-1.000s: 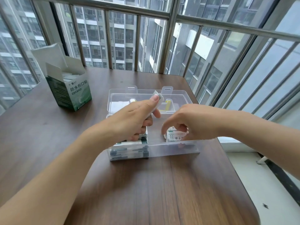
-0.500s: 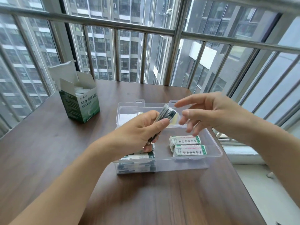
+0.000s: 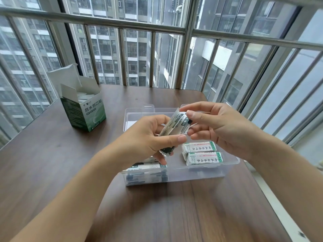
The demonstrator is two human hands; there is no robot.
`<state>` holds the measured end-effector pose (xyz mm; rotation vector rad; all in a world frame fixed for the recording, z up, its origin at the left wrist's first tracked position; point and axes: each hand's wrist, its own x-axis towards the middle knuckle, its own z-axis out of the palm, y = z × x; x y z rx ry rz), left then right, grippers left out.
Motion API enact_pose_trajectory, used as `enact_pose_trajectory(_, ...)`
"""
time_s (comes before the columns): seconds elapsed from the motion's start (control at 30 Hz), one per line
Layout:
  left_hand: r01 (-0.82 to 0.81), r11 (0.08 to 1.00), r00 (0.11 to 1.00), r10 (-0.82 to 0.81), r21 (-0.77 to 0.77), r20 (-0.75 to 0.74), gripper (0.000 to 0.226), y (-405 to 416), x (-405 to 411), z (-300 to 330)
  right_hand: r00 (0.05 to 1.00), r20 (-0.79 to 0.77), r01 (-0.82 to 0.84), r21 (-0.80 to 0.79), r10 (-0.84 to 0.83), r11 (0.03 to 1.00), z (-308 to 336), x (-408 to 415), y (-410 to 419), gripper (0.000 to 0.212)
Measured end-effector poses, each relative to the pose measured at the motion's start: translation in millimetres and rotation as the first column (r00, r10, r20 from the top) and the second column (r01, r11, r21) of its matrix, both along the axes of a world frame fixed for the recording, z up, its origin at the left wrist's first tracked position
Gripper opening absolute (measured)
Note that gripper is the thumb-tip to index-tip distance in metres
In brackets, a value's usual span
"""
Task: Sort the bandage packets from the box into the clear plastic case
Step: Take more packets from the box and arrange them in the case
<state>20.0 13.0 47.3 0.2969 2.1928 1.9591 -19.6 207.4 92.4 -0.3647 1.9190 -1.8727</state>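
Note:
My left hand (image 3: 148, 138) grips a small stack of bandage packets (image 3: 176, 126) above the clear plastic case (image 3: 206, 173). My right hand (image 3: 222, 126) pinches the top end of that stack between thumb and forefinger. Inside the case, two white-and-green packet bundles (image 3: 202, 152) lie in the right compartment. More packets (image 3: 148, 172) fill the front left compartment, partly hidden by my left hand. The green and white bandage box (image 3: 89, 116) stands open at the table's back left, with packets showing inside.
The case's open lid (image 3: 138, 110) lies flat behind it. The brown wooden table (image 3: 52, 154) ends at a metal window railing (image 3: 153, 62) at the back and drops off at the right edge (image 3: 262, 198).
My right hand left the case's right compartment, rose and took hold of the top of the stack in my left hand. Two packet bundles now lie uncovered in that compartment.

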Motion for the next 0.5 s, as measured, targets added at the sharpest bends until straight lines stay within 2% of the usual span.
enact_pose_trajectory(0.1, 0.026, 0.999, 0.999, -0.027, 0.021, 0.043, 0.049, -0.7, 1.7, 2.9, 1.0, 0.027, -0.001, -0.04, 0.002, 0.999, -0.1, 1.1, -3.6, 0.029)
enact_pose_trajectory(0.2, -0.046, 0.999, 0.999, 0.047, -0.015, 0.017, 0.047, 0.8, 0.9, 0.4, 0.998, 0.054, 0.016, -0.03, -0.015, 0.999, 0.4, 1.5, -7.3, 0.027)
enact_pose_trajectory(0.27, -0.175, 0.966, 0.973, 0.139, -0.193, -0.185, 0.037, 1.1, -1.4, -4.9, 0.996, 0.086, 0.032, 0.013, -0.033, 0.999, 2.6, 1.0, -9.5, 0.031)
enact_pose_trajectory(0.33, -0.324, 0.862, 0.887, 0.132, -0.39, -0.443, 0.027, 1.4, -3.0, -9.9, 0.997, 0.071, 0.031, 0.12, -0.04, 0.992, 5.9, 0.8, -11.6, 0.038)
enact_pose_trajectory(0.37, -0.372, 0.808, 0.851, 0.101, -0.456, -0.516, 0.023, 2.2, -2.5, -10.8, 0.998, 0.052, 0.031, 0.169, -0.041, 0.985, 7.9, 1.0, -12.2, 0.039)
enact_pose_trajectory(0.43, -0.426, 0.733, 0.815, 0.056, -0.53, -0.577, 0.023, 3.3, -2.8, -11.6, 0.999, 0.016, 0.036, 0.219, -0.041, 0.975, 12.0, 0.8, -13.3, 0.04)
enact_pose_trajectory(0.5, -0.458, 0.708, 0.801, 0.065, -0.538, -0.595, 0.023, 3.6, -3.6, -12.3, 0.999, -0.016, 0.036, 0.254, -0.033, 0.967, 15.3, -0.6, -14.2, 0.045)
